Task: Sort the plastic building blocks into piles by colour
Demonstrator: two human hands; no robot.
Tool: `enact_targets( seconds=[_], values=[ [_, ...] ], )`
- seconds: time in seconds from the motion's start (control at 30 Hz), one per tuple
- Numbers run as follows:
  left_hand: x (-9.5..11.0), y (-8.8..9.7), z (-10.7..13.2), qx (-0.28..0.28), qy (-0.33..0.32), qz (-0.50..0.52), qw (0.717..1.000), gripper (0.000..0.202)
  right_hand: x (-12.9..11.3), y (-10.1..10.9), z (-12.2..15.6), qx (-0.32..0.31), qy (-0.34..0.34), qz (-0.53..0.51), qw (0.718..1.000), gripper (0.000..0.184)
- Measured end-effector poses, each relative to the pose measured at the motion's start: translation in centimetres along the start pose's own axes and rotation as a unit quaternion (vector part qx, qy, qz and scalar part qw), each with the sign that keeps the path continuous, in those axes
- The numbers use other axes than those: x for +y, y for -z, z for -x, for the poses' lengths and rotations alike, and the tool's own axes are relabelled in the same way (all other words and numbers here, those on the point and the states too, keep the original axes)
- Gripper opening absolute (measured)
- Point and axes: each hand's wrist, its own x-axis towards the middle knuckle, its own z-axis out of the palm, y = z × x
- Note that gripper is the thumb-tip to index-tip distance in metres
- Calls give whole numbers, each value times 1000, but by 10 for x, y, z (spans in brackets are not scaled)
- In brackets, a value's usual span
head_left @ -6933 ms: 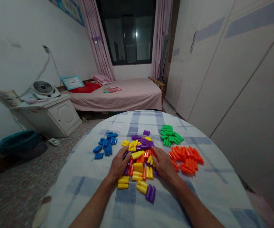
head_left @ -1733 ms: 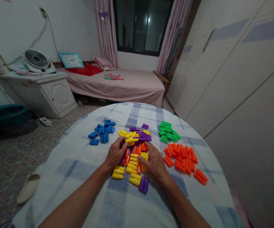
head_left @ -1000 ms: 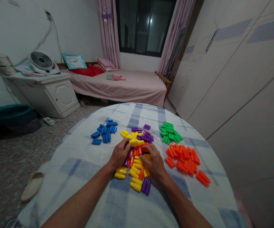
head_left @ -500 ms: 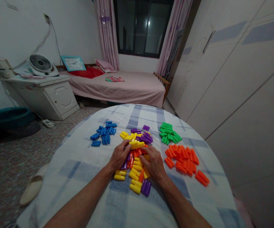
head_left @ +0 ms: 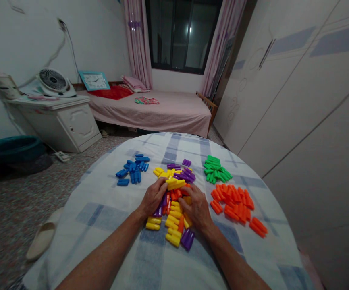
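A mixed heap of bullet-shaped plastic blocks lies in front of me, with yellow blocks (head_left: pixel 173 221), purple blocks (head_left: pixel 188 239) and orange ones among them. My left hand (head_left: pixel 154 196) is at the heap's left side, its fingertips closed against a yellow block (head_left: pixel 175 184) on top. On the right side, my right hand (head_left: pixel 196 204) rests over the heap with thumb and fingers apart, touching orange and yellow blocks. Its palm hides part of the heap. Beyond my hands lie more yellow blocks (head_left: pixel 160 172) and purple blocks (head_left: pixel 185 175).
Separate piles of blue blocks (head_left: pixel 133 169), green blocks (head_left: pixel 216 170) and orange blocks (head_left: pixel 234 201) lie on the round table's checked cloth (head_left: pixel 102 241). Past the table stand a bed (head_left: pixel 174 108), a white cabinet (head_left: pixel 77 125) with a fan (head_left: pixel 53 80), and a wardrobe (head_left: pixel 283 112).
Both hands stay nearly in place over the heap. The purple blocks at its near edge have turned slightly, and the yellow block by my left fingertips has tilted a little.
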Motion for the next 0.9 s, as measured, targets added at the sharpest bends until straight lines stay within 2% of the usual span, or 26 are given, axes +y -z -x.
enact_targets(
  seconds=[0.37, 0.5, 0.6, 0.73, 0.9],
  values=[
    [3, 0, 0, 2, 6, 12, 1000, 29, -3, 4, -1, 1, 5, -2, 1000, 23],
    [2, 0, -1, 3, -3, 20, 1000, 29, -1, 12, -2, 16, -2, -47, 999, 12],
    [0, 0, -1, 11, -4, 14, 1000, 29, 5, 19, -3, 37, -7, -50, 998, 14],
    [0, 0, -1, 9, 2, 5, 1000, 29, 7, 21, -2, 14, -14, 9, 1000, 20],
    [2, 1, 0, 11, -2, 2, 1000, 28, -5, 10, 0, -2, -13, 100, 995, 34]
  ],
)
